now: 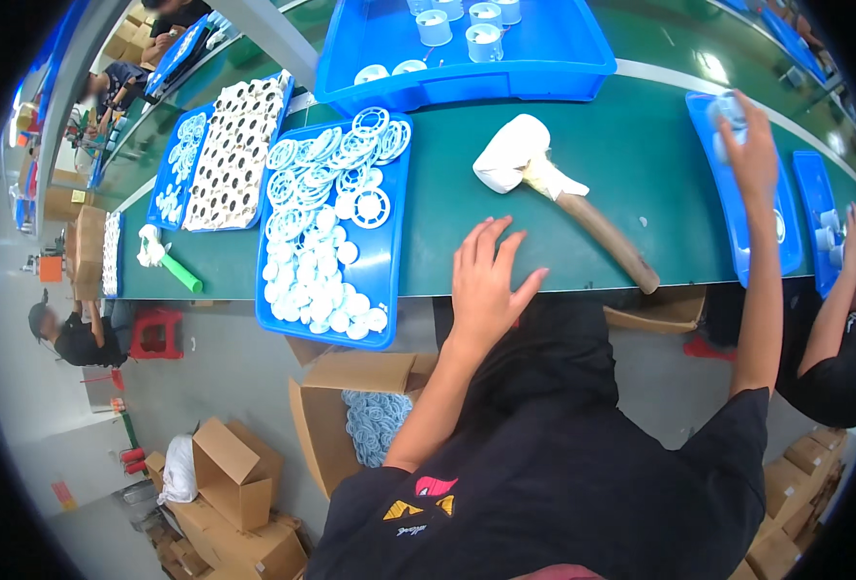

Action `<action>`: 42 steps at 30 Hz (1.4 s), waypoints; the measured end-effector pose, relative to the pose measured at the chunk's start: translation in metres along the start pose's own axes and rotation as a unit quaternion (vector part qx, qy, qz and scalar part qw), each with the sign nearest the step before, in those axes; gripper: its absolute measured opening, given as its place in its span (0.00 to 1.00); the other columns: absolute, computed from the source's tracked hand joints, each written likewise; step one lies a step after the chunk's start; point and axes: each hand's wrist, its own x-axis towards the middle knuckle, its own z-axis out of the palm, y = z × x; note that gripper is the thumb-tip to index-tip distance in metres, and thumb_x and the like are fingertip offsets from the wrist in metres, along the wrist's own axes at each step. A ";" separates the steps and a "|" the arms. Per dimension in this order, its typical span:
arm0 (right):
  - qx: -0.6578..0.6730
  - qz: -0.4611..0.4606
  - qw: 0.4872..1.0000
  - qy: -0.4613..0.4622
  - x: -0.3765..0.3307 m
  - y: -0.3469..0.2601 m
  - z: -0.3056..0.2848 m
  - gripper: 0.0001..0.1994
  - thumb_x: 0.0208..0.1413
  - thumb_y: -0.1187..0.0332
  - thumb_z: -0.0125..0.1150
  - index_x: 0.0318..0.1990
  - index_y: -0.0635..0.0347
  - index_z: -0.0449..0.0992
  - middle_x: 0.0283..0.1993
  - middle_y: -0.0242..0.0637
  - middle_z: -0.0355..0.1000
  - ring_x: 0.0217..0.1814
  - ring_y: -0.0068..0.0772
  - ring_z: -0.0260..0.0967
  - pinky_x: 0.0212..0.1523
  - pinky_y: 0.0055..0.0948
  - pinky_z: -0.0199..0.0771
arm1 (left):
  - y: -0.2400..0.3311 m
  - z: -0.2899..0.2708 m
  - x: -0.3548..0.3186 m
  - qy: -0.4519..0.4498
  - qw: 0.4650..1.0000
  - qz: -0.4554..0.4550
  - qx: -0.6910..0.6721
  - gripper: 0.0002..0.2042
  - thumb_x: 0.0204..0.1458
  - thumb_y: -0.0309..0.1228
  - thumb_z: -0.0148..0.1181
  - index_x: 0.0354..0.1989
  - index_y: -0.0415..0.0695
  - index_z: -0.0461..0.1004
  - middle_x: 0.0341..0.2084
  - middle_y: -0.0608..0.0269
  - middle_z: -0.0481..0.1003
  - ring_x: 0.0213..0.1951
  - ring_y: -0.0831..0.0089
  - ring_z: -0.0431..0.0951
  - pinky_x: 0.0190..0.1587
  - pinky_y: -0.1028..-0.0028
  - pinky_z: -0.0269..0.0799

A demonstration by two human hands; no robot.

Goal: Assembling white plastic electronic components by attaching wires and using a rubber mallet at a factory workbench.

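Cylinder [727, 112] | in right hand [756, 147] | at far end, blue tray [734, 211]

Bare green bench [438, 184] is opening a lane between the heaped blue tray [389, 261] on the left and the mallet [563, 188], with the spread left hand [486, 285] crowding its near end. The mallet is lying aslant, wrapped head far and handle reaching the near edge, blocking a low sweep from left to right. Another gap is running between that handle and the right tray [735, 215]; over this tray, the right hand [757, 150], gripping a pale cylindrical part [728, 111], is taking up room. The blue bin [467, 85] is walling off the far side, just beyond the mallet's head.
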 end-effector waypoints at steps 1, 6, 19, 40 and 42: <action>-0.031 0.043 0.999 0.007 0.009 0.010 -0.002 0.27 0.65 0.58 0.66 0.70 0.51 0.72 0.59 0.48 0.75 0.61 0.55 0.75 0.60 0.45 0.75 | -0.001 -0.002 -0.001 0.003 1.000 -0.004 0.004 0.25 0.52 0.41 0.75 0.56 0.45 0.77 0.62 0.55 0.73 0.67 0.49 0.69 0.65 0.53 0.66; -0.120 0.015 0.990 -0.066 -0.009 0.146 0.017 0.27 0.67 0.55 0.63 0.70 0.55 0.72 0.59 0.53 0.74 0.60 0.59 0.74 0.61 0.46 0.75 | 0.004 0.008 0.004 0.008 1.000 0.004 -0.021 0.24 0.52 0.41 0.75 0.56 0.45 0.77 0.62 0.55 0.73 0.67 0.49 0.69 0.65 0.54 0.66; 0.160 -0.204 0.966 0.008 0.090 -0.172 0.061 0.20 0.63 0.61 0.69 0.60 0.55 0.78 0.66 0.51 0.71 0.68 0.56 0.69 0.68 0.46 0.71 | -0.003 -0.010 -0.004 0.002 1.000 -0.016 0.014 0.24 0.53 0.40 0.74 0.56 0.45 0.77 0.63 0.54 0.72 0.67 0.49 0.69 0.65 0.53 0.67; 0.126 -0.187 0.948 -0.224 0.180 -0.233 0.225 0.24 0.57 0.49 0.66 0.54 0.54 0.82 0.57 0.51 0.76 0.67 0.55 0.70 0.60 0.57 0.73 | -0.207 -0.045 0.384 -0.085 0.984 0.086 0.135 0.30 0.53 0.39 0.69 0.67 0.53 0.73 0.67 0.47 0.68 0.66 0.46 0.72 0.66 0.51 0.71; 0.140 -0.175 0.951 -0.213 0.172 -0.223 0.227 0.26 0.56 0.49 0.68 0.57 0.55 0.81 0.63 0.52 0.72 0.69 0.55 0.68 0.61 0.57 0.73 | -0.207 -0.020 0.401 -0.144 0.975 0.073 0.153 0.32 0.51 0.39 0.70 0.68 0.56 0.73 0.69 0.44 0.67 0.66 0.44 0.72 0.67 0.54 0.71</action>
